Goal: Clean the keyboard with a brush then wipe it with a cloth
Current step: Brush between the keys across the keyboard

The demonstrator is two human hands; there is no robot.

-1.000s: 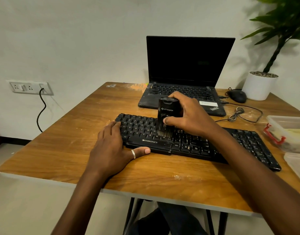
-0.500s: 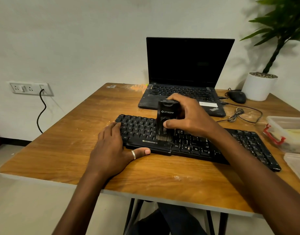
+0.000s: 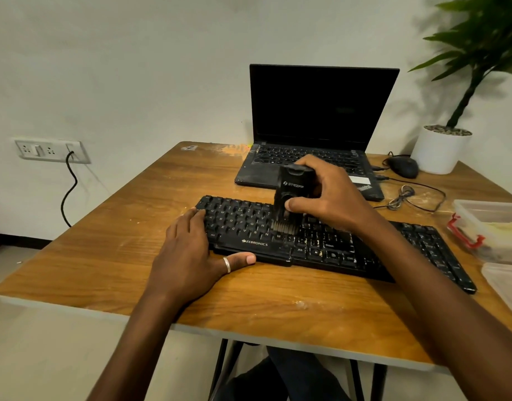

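A black keyboard [image 3: 321,244] lies slanted across the wooden table [image 3: 133,227], with pale specks between its keys. My right hand [image 3: 333,195] is shut on a black block-shaped brush [image 3: 292,192], held upright with its bristles down on the letter keys near the middle. My left hand [image 3: 191,256] lies flat at the keyboard's left end, fingers on its corner and the ringed thumb along its front edge. No cloth can be made out.
An open black laptop [image 3: 315,125] stands behind the keyboard. A mouse [image 3: 400,166] and its coiled cable [image 3: 402,195] lie at back right beside a white plant pot [image 3: 440,149]. Clear plastic containers [image 3: 492,224] sit at the right edge. A wall socket [image 3: 51,150] is at left.
The brush has shifted slightly up and down over the middle keys. My left hand stays in place on the keyboard's left end.
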